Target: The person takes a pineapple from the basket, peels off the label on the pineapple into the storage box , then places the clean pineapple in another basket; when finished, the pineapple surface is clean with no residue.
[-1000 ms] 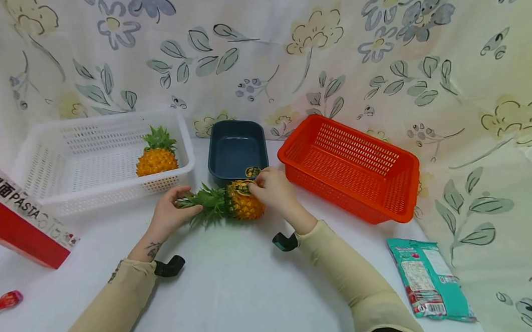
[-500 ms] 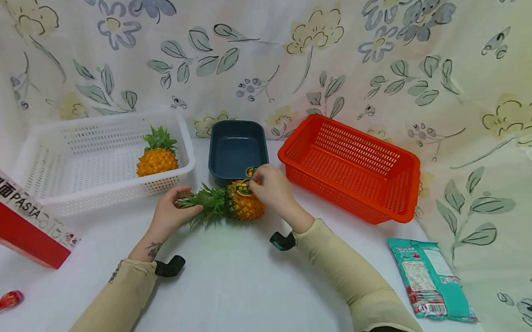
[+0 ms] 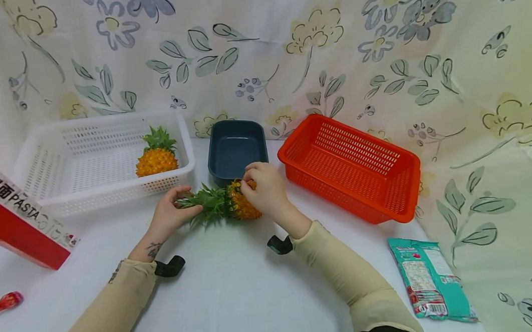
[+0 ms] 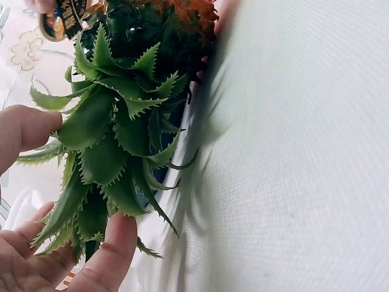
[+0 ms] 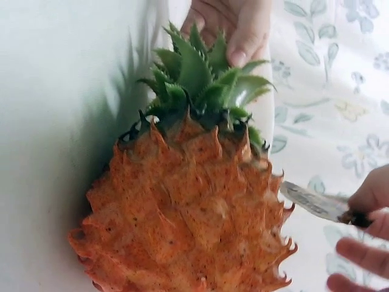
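Observation:
A small orange pineapple [image 3: 243,202] lies on its side on the white cloth, its green crown [image 4: 103,140] pointing left. My left hand [image 3: 171,211] holds the crown, thumb and fingers around the leaves. Over the fruit's right end, my right hand [image 3: 267,190] pinches a black-and-gold sticker [image 5: 313,202] between thumb and finger. In the right wrist view, the sticker's far end meets the spiky skin while its near end stands away from it. The left wrist view shows the printed face of the sticker [image 4: 67,18]. In the head view, the right hand mostly covers it.
Behind the fruit stands a dark blue tub [image 3: 238,150]. A white basket [image 3: 114,191] with a second pineapple [image 3: 156,159] is at left, a red basket [image 3: 340,197] at right. Also around are a pasta box [image 3: 25,223], a lollipop [image 3: 10,300] and a teal packet [image 3: 432,280].
My right hand has shifted left and slightly back over the pineapple, pulling at the sticker, whose gold print no longer shows in the head view. My left hand has stayed on the crown.

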Demonstrator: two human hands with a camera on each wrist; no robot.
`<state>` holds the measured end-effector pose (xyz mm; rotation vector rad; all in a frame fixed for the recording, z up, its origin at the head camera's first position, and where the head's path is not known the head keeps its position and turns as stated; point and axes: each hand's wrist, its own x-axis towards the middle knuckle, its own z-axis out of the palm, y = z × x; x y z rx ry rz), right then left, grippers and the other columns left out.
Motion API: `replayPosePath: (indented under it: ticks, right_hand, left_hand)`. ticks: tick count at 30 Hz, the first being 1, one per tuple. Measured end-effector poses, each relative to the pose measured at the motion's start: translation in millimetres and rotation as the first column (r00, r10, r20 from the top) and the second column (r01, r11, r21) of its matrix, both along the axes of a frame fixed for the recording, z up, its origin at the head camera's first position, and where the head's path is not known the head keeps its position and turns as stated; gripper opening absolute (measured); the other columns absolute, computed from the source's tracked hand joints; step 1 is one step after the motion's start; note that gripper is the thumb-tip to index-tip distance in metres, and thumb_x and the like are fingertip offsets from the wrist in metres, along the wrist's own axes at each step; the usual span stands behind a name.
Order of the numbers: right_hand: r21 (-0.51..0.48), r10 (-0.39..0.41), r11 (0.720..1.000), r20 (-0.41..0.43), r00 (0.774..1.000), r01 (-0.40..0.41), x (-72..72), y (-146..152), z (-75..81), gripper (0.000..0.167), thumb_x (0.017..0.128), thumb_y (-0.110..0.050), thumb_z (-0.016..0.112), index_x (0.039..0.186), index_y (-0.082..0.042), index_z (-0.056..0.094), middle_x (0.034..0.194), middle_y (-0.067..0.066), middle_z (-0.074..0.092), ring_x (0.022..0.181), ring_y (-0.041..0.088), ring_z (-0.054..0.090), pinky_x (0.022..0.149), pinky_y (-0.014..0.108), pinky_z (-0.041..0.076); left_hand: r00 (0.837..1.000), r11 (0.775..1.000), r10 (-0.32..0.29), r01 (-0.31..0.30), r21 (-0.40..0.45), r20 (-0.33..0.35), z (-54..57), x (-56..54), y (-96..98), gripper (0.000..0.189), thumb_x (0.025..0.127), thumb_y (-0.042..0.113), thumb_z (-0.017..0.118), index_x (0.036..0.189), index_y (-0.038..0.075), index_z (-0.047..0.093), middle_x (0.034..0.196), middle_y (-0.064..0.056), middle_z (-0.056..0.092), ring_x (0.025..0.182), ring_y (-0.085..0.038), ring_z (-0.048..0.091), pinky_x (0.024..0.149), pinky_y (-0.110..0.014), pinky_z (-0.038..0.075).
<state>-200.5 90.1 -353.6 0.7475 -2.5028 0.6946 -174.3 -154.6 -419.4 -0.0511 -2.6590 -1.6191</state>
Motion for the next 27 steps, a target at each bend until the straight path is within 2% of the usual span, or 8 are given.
replayPosePath:
  ticks: [2, 5, 7, 10, 15, 21, 24, 27]
  right_hand:
    - [0.018, 0.072, 0.997, -0.087, 0.994, -0.071, 3.2, -1, -0.2, 0.009, 0.081, -0.013, 0.066, 0.075, -0.007, 0.070, 0.099, 0.008, 0.067, 0.094, 0.022, 0.058, 0.083, 0.033, 0.048]
    - [0.041, 0.179, 0.984, -0.188, 0.966, -0.174, 6.1, -2, 0.5, 0.007, 0.079, -0.010, 0.066, 0.074, -0.006, 0.069, 0.096, 0.009, 0.067, 0.094, 0.022, 0.057, 0.085, 0.032, 0.048]
    - [0.052, 0.238, 0.971, -0.222, 0.946, -0.232, 6.5, -2, 3.3, 0.006, 0.079, -0.009, 0.066, 0.074, -0.005, 0.069, 0.096, 0.009, 0.066, 0.095, 0.023, 0.057, 0.085, 0.031, 0.048]
    - [0.071, 0.274, 0.962, -0.248, 0.929, -0.265, 2.7, 0, 11.5, 0.007, 0.080, -0.009, 0.065, 0.074, -0.005, 0.068, 0.097, 0.010, 0.066, 0.096, 0.023, 0.056, 0.087, 0.031, 0.047]
    - [0.136, 0.271, 0.960, -0.253, 0.929, -0.243, -15.2, 6, 34.6, 0.011, 0.083, -0.011, 0.062, 0.077, -0.005, 0.068, 0.099, 0.011, 0.065, 0.096, 0.025, 0.056, 0.086, 0.032, 0.048]
    - [0.273, 0.241, 0.948, -0.267, 0.933, -0.167, -47.4, 9, 57.9, 0.020, 0.086, -0.007, 0.052, 0.087, -0.003, 0.071, 0.100, 0.012, 0.065, 0.092, 0.027, 0.058, 0.081, 0.034, 0.049]
    - [0.372, 0.204, 0.923, -0.268, 0.941, -0.094, -64.6, 9, 62.2, 0.022, 0.088, -0.006, 0.050, 0.092, -0.004, 0.072, 0.101, 0.011, 0.065, 0.091, 0.027, 0.058, 0.079, 0.034, 0.050]
    - [0.484, 0.174, 0.875, -0.264, 0.949, -0.025, -79.9, 6, 61.2, 0.022, 0.092, -0.009, 0.050, 0.095, -0.006, 0.071, 0.100, 0.010, 0.064, 0.093, 0.026, 0.058, 0.077, 0.034, 0.050]
  left_hand:
    - [1.000, 1.000, 0.002, -0.002, -0.002, 0.003, 0.5, 0.3, 0.3, 0.062, 0.078, 0.020, 0.074, 0.130, 0.002, 0.046, 0.120, -0.019, 0.056, 0.085, -0.021, 0.054, 0.065, -0.023, 0.046]
    - [1.000, 1.000, 0.002, -0.002, -0.006, 0.007, 0.7, 0.4, 0.1, 0.062, 0.078, 0.020, 0.074, 0.131, 0.002, 0.046, 0.120, -0.019, 0.056, 0.086, -0.021, 0.054, 0.066, -0.025, 0.045]
    - [1.000, 1.000, 0.000, 0.000, -0.009, 0.007, 0.9, 0.4, -0.1, 0.062, 0.078, 0.021, 0.074, 0.131, 0.002, 0.046, 0.121, -0.019, 0.055, 0.087, -0.023, 0.054, 0.066, -0.025, 0.045]
    - [1.000, 1.000, -0.005, 0.005, -0.008, 0.003, 0.6, 0.2, -0.5, 0.062, 0.078, 0.021, 0.074, 0.131, 0.001, 0.046, 0.122, -0.020, 0.055, 0.089, -0.026, 0.055, 0.066, -0.026, 0.045]
    - [1.000, 1.000, -0.011, 0.011, -0.010, 0.000, -0.3, -0.1, -0.9, 0.062, 0.079, 0.022, 0.074, 0.131, 0.002, 0.046, 0.123, -0.020, 0.055, 0.091, -0.027, 0.055, 0.067, -0.027, 0.046]
    - [1.000, 1.000, -0.009, 0.009, -0.020, 0.001, 0.7, 0.8, -1.1, 0.062, 0.079, 0.022, 0.073, 0.131, 0.002, 0.046, 0.122, -0.019, 0.054, 0.093, -0.029, 0.054, 0.070, -0.029, 0.045]
    - [1.000, 1.000, -0.010, 0.010, -0.018, 0.006, 2.0, 1.2, -0.8, 0.062, 0.079, 0.022, 0.073, 0.131, 0.002, 0.045, 0.123, -0.020, 0.054, 0.096, -0.030, 0.053, 0.073, -0.031, 0.044]
    - [1.000, 1.000, -0.012, 0.012, -0.014, 0.010, 2.5, 1.5, -0.6, 0.062, 0.080, 0.022, 0.073, 0.131, 0.002, 0.045, 0.123, -0.020, 0.054, 0.099, -0.032, 0.053, 0.075, -0.031, 0.043]
